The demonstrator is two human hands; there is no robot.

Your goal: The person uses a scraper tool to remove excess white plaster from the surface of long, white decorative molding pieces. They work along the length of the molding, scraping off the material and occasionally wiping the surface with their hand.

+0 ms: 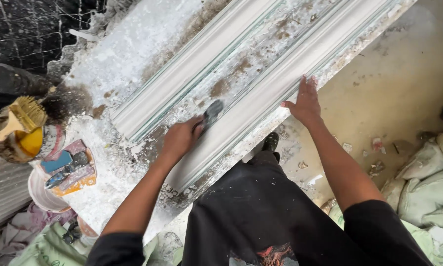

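Nearest the camera: black trousers [261, 207] and a black shoe [270, 141] are seen at the bench edge, with pale sacks [423, 187] lying on the floor to the right.
Left hand: the left hand [181, 139] is closed around the handle of a scraper [212, 114], whose blade is pressed onto the strip between two mouldings.
Right hand: the right hand [305, 102] is laid flat with fingers spread on the near plaster moulding [261, 103], nothing gripped.
Scraper position: it is found just left of the near moulding, well apart from the right hand.
Far moulding: a second white moulding [182, 74] runs parallel beyond the blade.
Bench: the plaster-crusted worktable [128, 49] carries both.
Far left: a brush [22, 116] rests on a dirty bucket [10, 148], beside a bowl [42, 189] holding small tools.
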